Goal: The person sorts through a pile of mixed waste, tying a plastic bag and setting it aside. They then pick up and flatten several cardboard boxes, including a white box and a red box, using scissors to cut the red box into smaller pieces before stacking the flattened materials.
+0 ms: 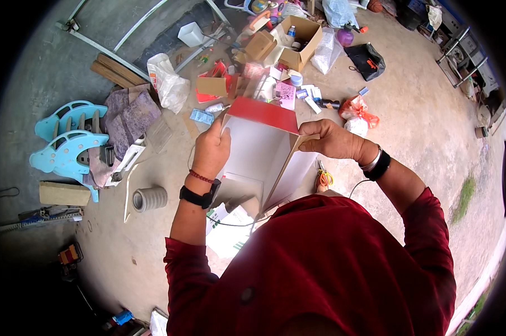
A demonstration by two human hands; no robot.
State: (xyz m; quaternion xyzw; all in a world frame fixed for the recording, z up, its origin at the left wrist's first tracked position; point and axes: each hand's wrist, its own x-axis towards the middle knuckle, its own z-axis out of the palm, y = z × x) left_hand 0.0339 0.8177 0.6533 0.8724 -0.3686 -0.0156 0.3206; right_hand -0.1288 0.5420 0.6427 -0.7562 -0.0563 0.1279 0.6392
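Between my hands is a cardboard box (257,145), white inside, with a red panel at its far end. Its mouth faces up toward me, and the floor shows through its near end. My left hand (213,149) grips the left edge near the red panel, thumb on the inner side. On the right, my right hand (330,140) pinches a brown-edged flap at the box's corner. White printed sheets or flattened packaging (229,229) lie below the box, partly hidden by it and by my red shirt. Scissors (325,176) with yellow and orange handles lie right of the box.
An open brown carton (305,48) holding a bottle stands beyond, among small boxes and bags. At left are light-blue plastic side panels (70,143), a grey ribbed cylinder (150,199) and a white sack (166,82). A red-and-white plastic bag (358,115) rests right of the clutter.
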